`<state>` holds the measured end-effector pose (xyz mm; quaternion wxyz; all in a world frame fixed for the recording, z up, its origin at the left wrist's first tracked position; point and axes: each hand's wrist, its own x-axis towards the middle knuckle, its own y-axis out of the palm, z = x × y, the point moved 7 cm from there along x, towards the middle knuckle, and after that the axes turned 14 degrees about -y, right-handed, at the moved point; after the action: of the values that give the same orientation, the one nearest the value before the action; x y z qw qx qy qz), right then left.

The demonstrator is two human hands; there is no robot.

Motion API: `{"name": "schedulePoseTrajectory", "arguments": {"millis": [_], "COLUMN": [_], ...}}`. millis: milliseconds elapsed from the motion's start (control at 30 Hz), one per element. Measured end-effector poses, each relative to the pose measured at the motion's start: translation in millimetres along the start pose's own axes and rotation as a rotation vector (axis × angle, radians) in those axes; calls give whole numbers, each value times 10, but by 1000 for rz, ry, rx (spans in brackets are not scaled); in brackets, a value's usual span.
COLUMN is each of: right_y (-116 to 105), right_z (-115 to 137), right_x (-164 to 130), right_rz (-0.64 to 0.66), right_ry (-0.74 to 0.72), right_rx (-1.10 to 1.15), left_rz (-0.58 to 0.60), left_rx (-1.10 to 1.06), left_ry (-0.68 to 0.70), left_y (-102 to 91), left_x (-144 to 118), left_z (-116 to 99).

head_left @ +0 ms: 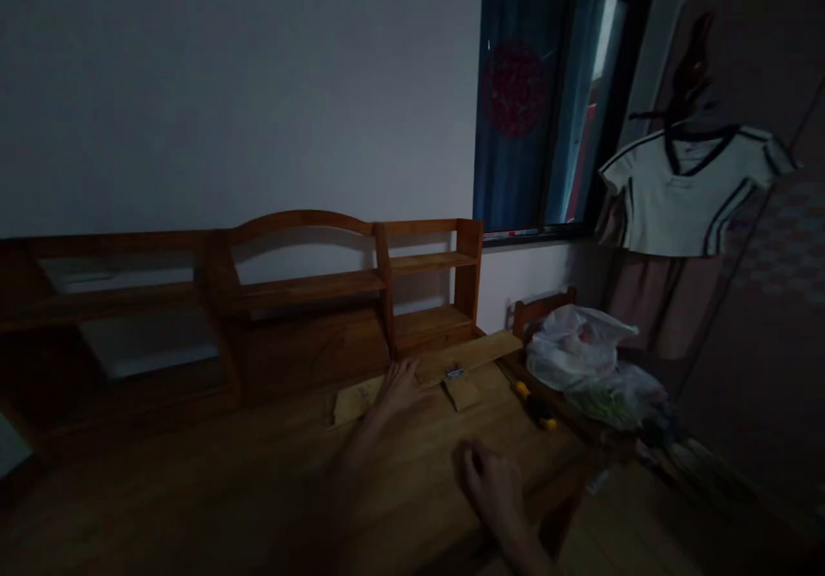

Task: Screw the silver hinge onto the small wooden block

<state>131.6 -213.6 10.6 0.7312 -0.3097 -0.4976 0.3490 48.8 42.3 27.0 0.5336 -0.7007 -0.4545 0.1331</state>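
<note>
The left hand, fingers spread, is just beside a wooden board; beyond the right hand, loosely fisted, lies a screwdriver.

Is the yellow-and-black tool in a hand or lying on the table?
Lying on the table: the tool rests near the right edge, with bare tabletop between it and the right hand.

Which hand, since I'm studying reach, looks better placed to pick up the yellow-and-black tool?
Probably the right hand: it is nearer the yellow-and-black tool, with bare tabletop between. The left hand is farther away, by the left end of the wooden board.
</note>
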Motion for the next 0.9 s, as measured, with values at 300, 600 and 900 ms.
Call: {"name": "schedulePoseTrajectory", "arguments": {"millis": [300,600,900], "right_y": [-85,-108,-83], "right_z": [31,49,43], "right_x": [9,35,18], "right_rz": [59,92,137], "right_ry": [79,92,50], "right_rx": [-73,-111,-156], "left_rz": [0,-78,-33], "left_rx": [-47,-33,42], "left_ry": [-4,-8,-172], "left_y": [261,-258,-988], "left_x": [293,-286,-1066], "left_z": [129,708,1628]}}
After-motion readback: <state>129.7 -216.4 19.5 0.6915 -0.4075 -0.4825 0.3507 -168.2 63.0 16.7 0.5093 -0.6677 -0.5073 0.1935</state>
